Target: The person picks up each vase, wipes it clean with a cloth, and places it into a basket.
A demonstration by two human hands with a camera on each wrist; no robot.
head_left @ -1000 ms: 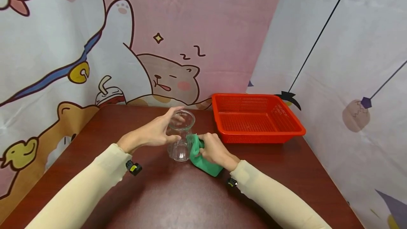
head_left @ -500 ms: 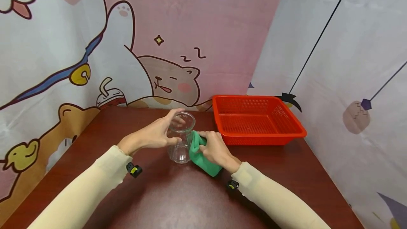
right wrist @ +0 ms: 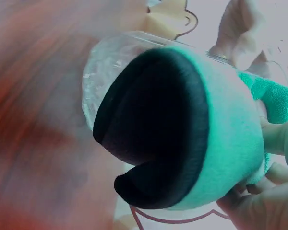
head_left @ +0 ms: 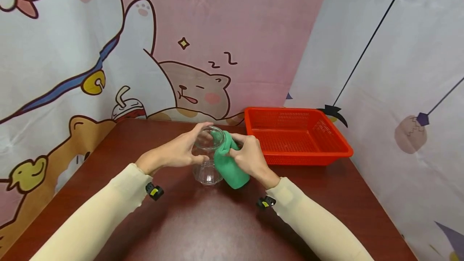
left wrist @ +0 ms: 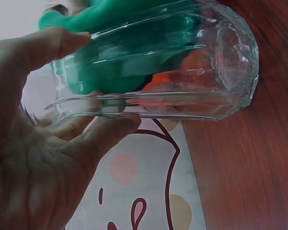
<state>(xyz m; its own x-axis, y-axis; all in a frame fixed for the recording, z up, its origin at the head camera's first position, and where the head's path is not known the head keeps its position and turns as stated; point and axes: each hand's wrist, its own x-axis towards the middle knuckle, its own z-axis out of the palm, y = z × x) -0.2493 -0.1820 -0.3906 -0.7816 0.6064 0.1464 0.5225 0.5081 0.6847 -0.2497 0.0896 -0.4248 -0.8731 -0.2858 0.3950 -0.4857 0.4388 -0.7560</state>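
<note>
A clear glass jar [head_left: 207,160] stands upright on the dark red table [head_left: 203,224]. My left hand [head_left: 179,151] grips its upper part, thumb and fingers around the rim. My right hand [head_left: 248,157] holds a green cloth [head_left: 227,164] against the jar's right side, with the cloth's top edge lying over the rim. In the left wrist view the jar [left wrist: 173,67] shows green cloth [left wrist: 125,52] through its glass. The right wrist view shows the folded cloth [right wrist: 201,143] in front of the jar [right wrist: 98,72].
A red plastic basket [head_left: 295,136] with nothing visible inside sits at the table's back right, close behind my right hand. Cartoon-printed curtains [head_left: 108,43] enclose the table at the back and right.
My right hand has lifted the green cloth from the table beside the jar's base up to the rim. My left hand has kept its grip on the jar.
</note>
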